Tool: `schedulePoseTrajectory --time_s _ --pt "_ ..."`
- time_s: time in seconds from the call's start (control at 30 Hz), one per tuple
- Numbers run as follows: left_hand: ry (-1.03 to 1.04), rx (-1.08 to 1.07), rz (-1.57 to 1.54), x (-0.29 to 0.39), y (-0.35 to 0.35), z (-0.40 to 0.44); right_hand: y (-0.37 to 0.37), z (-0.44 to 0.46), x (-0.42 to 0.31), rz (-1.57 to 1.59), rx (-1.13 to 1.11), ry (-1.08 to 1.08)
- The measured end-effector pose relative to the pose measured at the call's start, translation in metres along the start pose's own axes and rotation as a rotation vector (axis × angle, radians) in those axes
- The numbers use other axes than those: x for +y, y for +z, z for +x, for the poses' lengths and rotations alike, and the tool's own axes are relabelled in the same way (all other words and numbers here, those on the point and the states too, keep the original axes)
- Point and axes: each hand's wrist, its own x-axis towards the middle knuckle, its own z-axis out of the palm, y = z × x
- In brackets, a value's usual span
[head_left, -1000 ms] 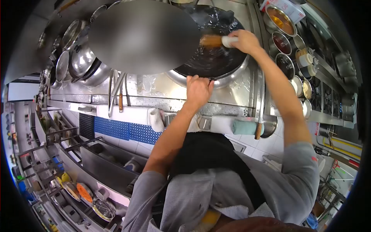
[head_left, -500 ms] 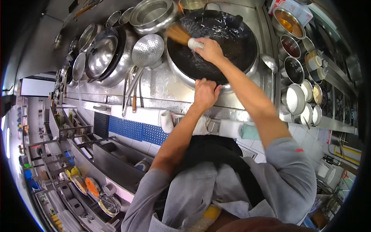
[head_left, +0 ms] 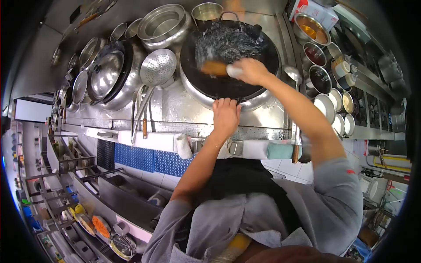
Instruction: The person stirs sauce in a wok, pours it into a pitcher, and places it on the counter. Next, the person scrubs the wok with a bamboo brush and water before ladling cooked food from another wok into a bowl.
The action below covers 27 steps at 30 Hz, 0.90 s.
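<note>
My right hand (head_left: 253, 71) grips the pale wrapped handle of a bamboo wok brush (head_left: 215, 69). Its bristles are smeared by motion and sit over the inside of a large black wok (head_left: 206, 86). Water splashes and ripples in the far half of the wok. At the near rim, my left hand (head_left: 226, 115) has its fingers curled over the wok's edge; the part it grips is hidden underneath. A loop handle (head_left: 229, 14) rises from the far rim.
A perforated skimmer (head_left: 158, 67) and stacked metal pots (head_left: 163, 26) stand left of the wok. To the right are a ladle (head_left: 293, 74) and several containers of sauces and seasonings (head_left: 324, 107). Folded towels (head_left: 258, 149) hang along the front rail.
The brush has swung from the wok's left rim down into its middle, and water now churns at the far side. My left hand stays at the near rim. The whole view has shifted slightly.
</note>
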Motion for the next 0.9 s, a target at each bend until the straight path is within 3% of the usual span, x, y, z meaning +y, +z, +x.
schedulePoseTrajectory --time_s 0.1,0.17,0.23,0.33,0.37,0.43,0.5,0.6,0.67,0.73,0.8,0.83,0.9 --pt "-0.012 -0.020 0.033 -0.003 0.009 0.002 -0.056 -0.041 0.022 -0.135 -0.184 0.082" --pt "-0.044 -0.050 0.049 -0.008 0.021 0.007 -0.059 -0.027 0.071 -0.328 -0.083 0.104" --pt "-0.051 -0.085 0.039 -0.013 0.019 0.013 -0.020 0.037 0.102 -0.326 0.149 0.097" --pt "-0.038 -0.075 0.016 -0.012 0.018 0.011 0.029 0.102 0.038 0.130 0.209 0.275" --pt "-0.033 -0.052 -0.022 -0.015 0.016 0.008 0.054 0.100 0.020 0.120 0.339 0.242" --pt "-0.004 0.006 -0.114 -0.015 0.013 0.007 0.053 0.074 -0.012 0.311 0.217 0.126" --pt "-0.005 0.221 -0.234 -0.011 0.006 -0.003 0.059 0.040 -0.025 0.483 0.113 0.016" --pt "-0.064 0.380 -0.257 -0.002 -0.017 -0.014 0.011 -0.041 -0.013 0.373 -0.004 -0.229" --pt "-0.074 0.289 -0.203 0.009 -0.020 -0.011 -0.047 -0.082 0.014 0.187 -0.144 -0.213" --pt "-0.073 0.160 -0.107 0.014 -0.011 0.002 -0.093 -0.093 0.038 -0.155 -0.264 0.076" --pt "-0.074 -0.179 0.123 0.009 0.005 0.013 -0.090 -0.068 0.080 -0.353 -0.031 0.160" --pt "-0.076 -0.348 0.239 0.005 0.014 0.017 -0.078 -0.031 0.096 -0.269 0.047 0.207" --pt "-0.044 -0.322 0.297 0.000 0.019 0.022 -0.036 0.042 0.080 -0.239 0.200 0.096"
